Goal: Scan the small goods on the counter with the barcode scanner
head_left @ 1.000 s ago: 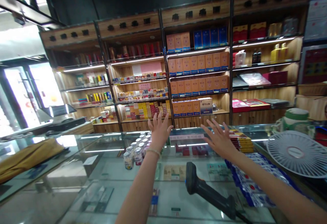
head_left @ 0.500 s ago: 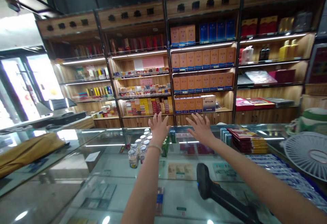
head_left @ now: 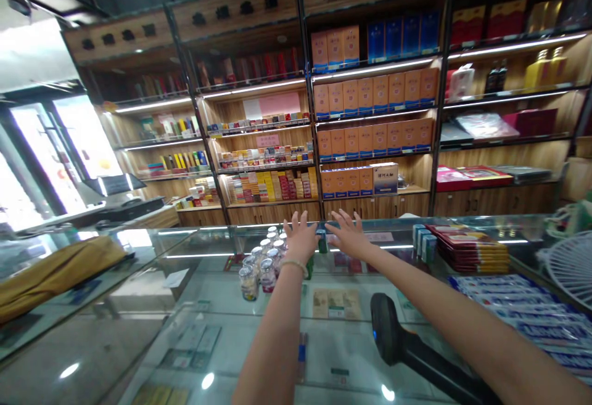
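Both arms stretch forward over a glass counter (head_left: 259, 337). My left hand (head_left: 301, 238), with a pale bracelet at its wrist, has its fingers spread beside the rows of lidded jars (head_left: 250, 282). Green containers stand behind and under that hand, partly hidden by it. Close to its right, my right hand (head_left: 349, 234) is open too, fingers apart and nothing in them. Between the two hands stands a green-blue box (head_left: 321, 240); whether either hand touches it I cannot tell. A black barcode scanner (head_left: 385, 328) lies below the right forearm.
At the right lie stacked red-and-gold packets (head_left: 467, 249), small blue-green boxes (head_left: 424, 243), blue-and-white toothpaste-like packs (head_left: 513, 306) and a white fan (head_left: 571, 263). A mustard cloth (head_left: 60, 269) covers something on the left counter. Lit shelves with orange boxes (head_left: 365, 97) stand behind.
The hands have come closer together, the right one moving left toward the green-blue box. Both stay open. The view has shifted slightly.
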The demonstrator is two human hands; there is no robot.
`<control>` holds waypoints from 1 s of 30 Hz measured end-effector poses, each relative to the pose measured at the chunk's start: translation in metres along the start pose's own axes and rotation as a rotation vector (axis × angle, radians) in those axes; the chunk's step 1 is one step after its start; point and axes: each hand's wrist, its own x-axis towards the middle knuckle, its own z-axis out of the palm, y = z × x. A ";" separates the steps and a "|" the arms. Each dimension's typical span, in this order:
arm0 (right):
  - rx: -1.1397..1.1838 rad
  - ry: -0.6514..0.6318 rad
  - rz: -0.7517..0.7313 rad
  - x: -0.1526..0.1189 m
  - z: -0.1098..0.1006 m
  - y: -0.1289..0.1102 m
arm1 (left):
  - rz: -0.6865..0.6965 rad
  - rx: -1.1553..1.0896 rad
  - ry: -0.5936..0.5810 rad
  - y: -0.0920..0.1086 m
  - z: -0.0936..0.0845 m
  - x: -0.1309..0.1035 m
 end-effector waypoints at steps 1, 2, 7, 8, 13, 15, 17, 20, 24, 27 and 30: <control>0.005 -0.007 -0.006 0.002 0.001 -0.002 | -0.001 0.004 -0.011 0.001 0.000 0.000; 0.010 -0.012 -0.012 0.004 0.002 -0.003 | -0.003 0.005 -0.026 0.001 0.000 0.000; 0.036 -0.029 -0.022 0.011 -0.001 -0.011 | -0.003 0.006 -0.066 0.003 -0.002 0.001; 0.041 -0.031 -0.020 0.012 -0.002 -0.012 | -0.006 0.007 -0.065 0.003 -0.003 0.001; 0.046 -0.031 0.010 0.018 -0.003 -0.016 | -0.016 -0.001 -0.052 0.004 -0.007 0.002; 0.048 -0.029 0.023 0.020 -0.003 -0.018 | -0.016 -0.001 -0.039 0.005 -0.008 0.001; 0.050 -0.029 0.024 0.021 -0.004 -0.019 | -0.016 0.001 -0.028 0.005 -0.010 0.001; 0.049 -0.027 0.007 0.019 -0.008 -0.018 | -0.017 -0.014 -0.038 0.006 -0.013 0.000; 0.040 -0.015 -0.013 0.011 -0.021 -0.010 | 0.007 -0.061 -0.034 0.011 -0.021 0.002; 0.029 -0.003 -0.010 0.002 -0.036 0.000 | 0.059 -0.089 -0.018 0.020 -0.030 0.003; 0.019 0.022 0.001 -0.013 -0.053 0.012 | 0.128 -0.112 0.000 0.034 -0.041 0.003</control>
